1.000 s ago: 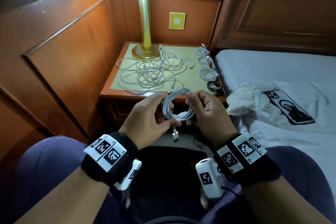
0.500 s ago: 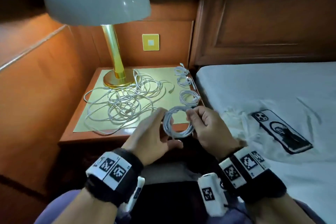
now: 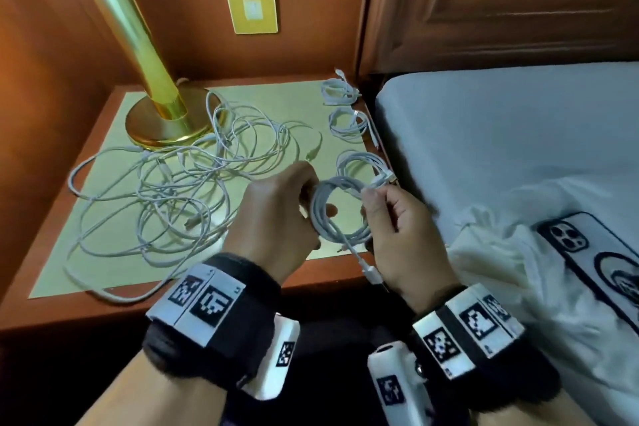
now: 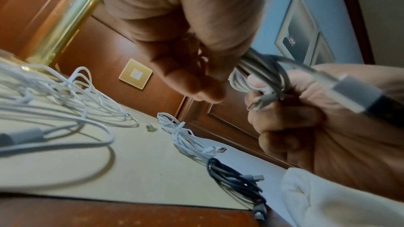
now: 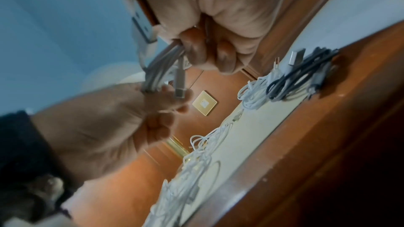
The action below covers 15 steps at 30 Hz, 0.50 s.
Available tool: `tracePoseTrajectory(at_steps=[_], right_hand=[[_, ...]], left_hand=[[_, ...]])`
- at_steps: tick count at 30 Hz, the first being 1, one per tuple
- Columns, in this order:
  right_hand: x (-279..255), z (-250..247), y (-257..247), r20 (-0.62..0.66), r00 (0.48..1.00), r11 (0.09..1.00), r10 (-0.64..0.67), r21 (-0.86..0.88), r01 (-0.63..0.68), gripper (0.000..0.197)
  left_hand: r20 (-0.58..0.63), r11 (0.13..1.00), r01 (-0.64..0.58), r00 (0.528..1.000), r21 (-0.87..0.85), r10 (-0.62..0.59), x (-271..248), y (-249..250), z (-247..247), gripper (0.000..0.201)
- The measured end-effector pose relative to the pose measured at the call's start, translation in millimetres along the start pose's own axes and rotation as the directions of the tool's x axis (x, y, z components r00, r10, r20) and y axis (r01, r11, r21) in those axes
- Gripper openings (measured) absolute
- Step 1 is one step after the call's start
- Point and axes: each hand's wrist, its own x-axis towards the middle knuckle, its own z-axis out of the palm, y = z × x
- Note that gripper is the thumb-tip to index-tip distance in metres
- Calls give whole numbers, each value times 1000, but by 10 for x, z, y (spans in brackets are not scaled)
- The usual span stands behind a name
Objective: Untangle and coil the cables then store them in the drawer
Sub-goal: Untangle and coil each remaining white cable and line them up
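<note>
Coil of white cable point(image 3: 340, 214), held over the front edge of the nightstand point(image 3: 55, 252) between both hands. Left hand point(image 3: 276, 218) pinches the coil's left arc with curled fingers; right hand point(image 3: 401, 235) is clamped round its right arc, a loose plug end point(image 3: 371, 274) dangling below the right palm. Risks, as judged: the free tail could slip and let the loops spring open if either pinch slackens; the dangling plug could snag the tangled cables point(image 3: 179, 183) lying just left of the hands. Finished coils point(image 3: 349, 123) sit along the nightstand's right edge. Drawer not visible in any view.
</note>
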Motion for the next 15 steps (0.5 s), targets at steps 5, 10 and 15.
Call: tracePoseTrajectory(at_steps=[5,10,15], right_hand=[[24,-136,70,-82,996,999,-23,-29,21,32],[-51,-226,56,-136,990,998,-32,-51,25,29],[-137,-202,31,8,995,995,96,36,-96,35]], left_hand=[[47,973,228,973,-44,-226,34,19,92,12],[218,747,412,911,-522,-350,-117,241,-41,29],[201,787,375,927,-490,-317,-247,243,-45,11]])
